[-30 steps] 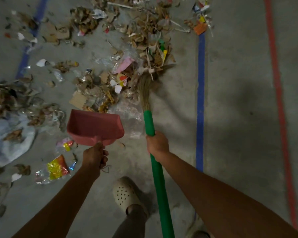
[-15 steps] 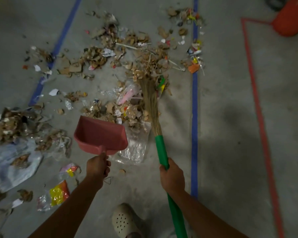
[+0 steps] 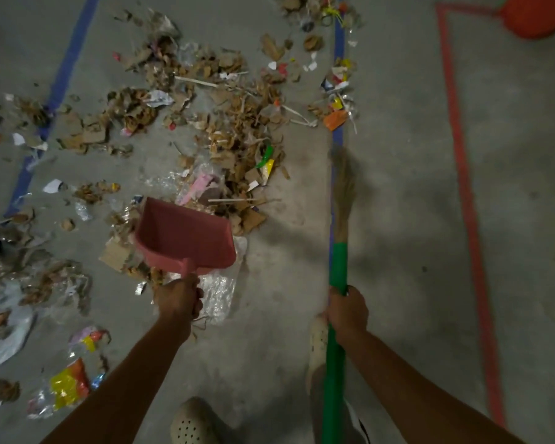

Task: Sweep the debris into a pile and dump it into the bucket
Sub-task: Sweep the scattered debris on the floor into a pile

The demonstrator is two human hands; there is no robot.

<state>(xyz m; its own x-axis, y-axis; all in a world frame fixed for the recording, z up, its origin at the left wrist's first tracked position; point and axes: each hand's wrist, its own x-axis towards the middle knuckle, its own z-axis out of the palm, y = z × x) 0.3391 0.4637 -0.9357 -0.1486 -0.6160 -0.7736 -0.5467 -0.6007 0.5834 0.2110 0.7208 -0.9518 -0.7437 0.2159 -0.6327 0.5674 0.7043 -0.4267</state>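
Debris is lying scattered over the grey concrete floor, filling the upper left and centre of the frame: mostly torn brown cardboard and paper scraps, mixed with thin pale sticks, clear plastic film, and small pink, green, yellow and orange bits. It is spreading loosely rather than sitting in one heap. More scraps and a yellow wrapper are lying along the left edge.

A pink dustpan is sitting at the near edge of the debris, its mouth facing the scraps. The left hand is gripping its short handle, fingers curled round it.

To the right, the right hand is clenching the green handle of a broom. Its straw bristles are blurring over a blue tape line, just beside the debris.

A red tape line is running down the right side, with an orange object showing in the upper right corner. A pale perforated shoe is showing at the bottom edge.
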